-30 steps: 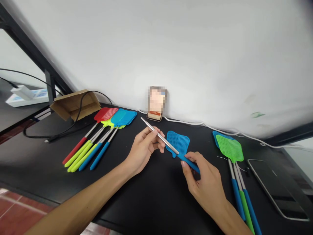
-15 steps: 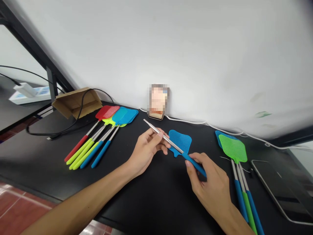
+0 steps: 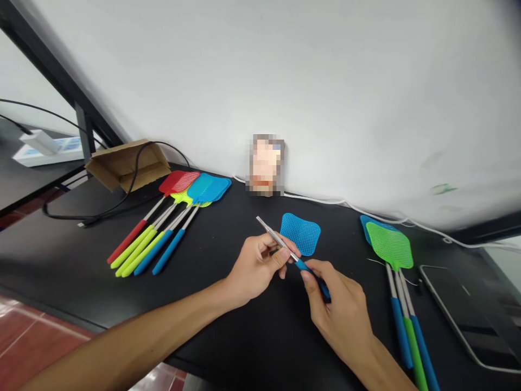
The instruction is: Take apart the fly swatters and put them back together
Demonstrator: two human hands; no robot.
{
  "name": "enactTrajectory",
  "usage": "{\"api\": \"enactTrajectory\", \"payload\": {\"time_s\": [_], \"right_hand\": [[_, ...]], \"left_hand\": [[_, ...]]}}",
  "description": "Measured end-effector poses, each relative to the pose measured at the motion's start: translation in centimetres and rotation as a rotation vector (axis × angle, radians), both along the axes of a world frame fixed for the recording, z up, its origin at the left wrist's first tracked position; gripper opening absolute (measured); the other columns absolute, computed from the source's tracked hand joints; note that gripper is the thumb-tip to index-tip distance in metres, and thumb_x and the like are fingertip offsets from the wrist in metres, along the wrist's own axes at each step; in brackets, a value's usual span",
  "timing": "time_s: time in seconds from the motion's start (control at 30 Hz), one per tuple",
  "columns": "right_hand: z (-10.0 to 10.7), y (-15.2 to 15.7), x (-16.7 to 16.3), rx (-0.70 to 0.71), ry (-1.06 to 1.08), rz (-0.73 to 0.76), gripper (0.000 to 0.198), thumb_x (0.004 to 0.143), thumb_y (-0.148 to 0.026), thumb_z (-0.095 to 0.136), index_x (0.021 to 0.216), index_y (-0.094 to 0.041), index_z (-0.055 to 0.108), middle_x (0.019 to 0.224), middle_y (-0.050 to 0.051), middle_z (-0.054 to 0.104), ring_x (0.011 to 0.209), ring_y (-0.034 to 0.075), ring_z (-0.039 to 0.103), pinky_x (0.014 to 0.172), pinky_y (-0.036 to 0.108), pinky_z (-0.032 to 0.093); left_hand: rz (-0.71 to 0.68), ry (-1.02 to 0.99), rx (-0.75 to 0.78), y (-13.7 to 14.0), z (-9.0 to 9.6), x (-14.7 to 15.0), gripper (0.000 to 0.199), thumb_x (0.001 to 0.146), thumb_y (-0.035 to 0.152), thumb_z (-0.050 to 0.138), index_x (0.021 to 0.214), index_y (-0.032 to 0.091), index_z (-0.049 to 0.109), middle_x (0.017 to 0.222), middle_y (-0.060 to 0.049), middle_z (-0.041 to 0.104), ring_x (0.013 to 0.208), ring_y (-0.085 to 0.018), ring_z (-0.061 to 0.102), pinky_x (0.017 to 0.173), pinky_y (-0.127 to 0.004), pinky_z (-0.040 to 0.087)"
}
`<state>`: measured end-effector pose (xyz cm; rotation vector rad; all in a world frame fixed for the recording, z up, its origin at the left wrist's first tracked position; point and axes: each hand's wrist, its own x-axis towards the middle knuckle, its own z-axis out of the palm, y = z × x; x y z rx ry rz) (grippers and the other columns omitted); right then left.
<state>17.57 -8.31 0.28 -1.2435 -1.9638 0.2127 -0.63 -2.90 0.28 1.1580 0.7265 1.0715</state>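
Observation:
A fly swatter handle, a metal rod with a blue grip, slants between my hands above the black table. My left hand is closed on the metal rod with thumb and fingers, near where it meets the grip. Around the blue grip my right hand is closed, its thumb and forefinger at the grip's front end. The rod's bare tip points up and to the left. Just behind the handle a loose blue mesh swatter head lies flat on the table, its lower edge partly hidden by my left fingers.
Several fly swatters with red, yellow and blue grips lie fanned at the left. More swatters, green and blue, lie at the right beside a phone-like dark device. A cardboard box, a black cable and a blurred upright object stand along the wall.
My hands have come closer together, and less of the metal rod shows. The rod's tip has shifted right and down. My left hand has slid toward the blue grip.

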Motion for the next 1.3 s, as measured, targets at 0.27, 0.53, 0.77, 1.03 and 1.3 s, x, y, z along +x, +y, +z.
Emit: {"api": "enactTrajectory", "payload": {"time_s": [0.27, 0.53, 0.77, 1.03, 1.3], "right_hand": [[0.6, -0.6, -0.8, -0.682, 0.54, 0.076, 0.023, 0.103, -0.043, 0.054, 0.097, -0.021, 0.06, 0.067, -0.003, 0.058, 0.053, 0.011, 0.054, 0.048, 0.023, 0.04], [0.2, 0.0, -1.8, -1.09, 0.92, 0.207, 0.037, 0.101, -0.056, 0.052, 0.097, -0.02, 0.059, 0.064, -0.002, 0.059, 0.044, 0.011, 0.05, 0.043, 0.024, 0.041], [-0.4, 2.2, 1.2, -0.391, 0.137, -0.245, 0.041, 0.102, -0.056, 0.046, 0.091, -0.021, 0.066, 0.081, 0.005, 0.069, 0.075, 0.022, 0.065, 0.07, 0.034, 0.048], [-2.3, 6.4, 0.3, -0.188, -0.473, -0.594, 0.081, 0.095, -0.073, 0.042, 0.136, -0.004, 0.056, 0.126, 0.026, 0.062, 0.116, 0.042, 0.053, 0.094, 0.052, 0.043], [-0.8, 8.4, -0.6, -0.43, -0.451, -0.549, 0.089, 0.074, -0.075, 0.069, 0.128, -0.005, 0.06, 0.114, 0.027, 0.066, 0.109, 0.043, 0.061, 0.09, 0.049, 0.044]], "left_hand": [[-0.029, -0.03, 0.022, -0.2, 0.0, 0.1, 0.029, 0.094, 0.039, 0.069, 0.093, 0.01, 0.071, 0.098, -0.01, 0.068, 0.058, -0.007, 0.05, 0.057, -0.026, 0.04], [-0.144, -0.069, -0.11, 0.2, -0.9, 0.6, 0.036, 0.097, 0.046, 0.064, 0.087, 0.011, 0.066, 0.086, -0.006, 0.063, 0.066, -0.01, 0.05, 0.061, -0.026, 0.039], [-0.013, -0.108, -0.209, 0.9, -0.3, 0.3, 0.034, 0.1, 0.046, 0.056, 0.084, 0.016, 0.058, 0.073, 0.001, 0.051, 0.066, -0.011, 0.046, 0.062, -0.025, 0.038], [-0.034, -0.004, -0.201, 1.2, 0.6, 0.0, 0.026, 0.099, 0.039, 0.056, 0.107, 0.016, 0.064, 0.063, 0.003, 0.053, 0.055, -0.01, 0.047, 0.058, -0.025, 0.04], [-0.064, -0.004, -0.201, 1.0, 1.2, 0.1, 0.03, 0.097, 0.04, 0.06, 0.114, 0.015, 0.063, 0.065, 0.003, 0.054, 0.054, -0.009, 0.046, 0.046, -0.021, 0.036]]}}
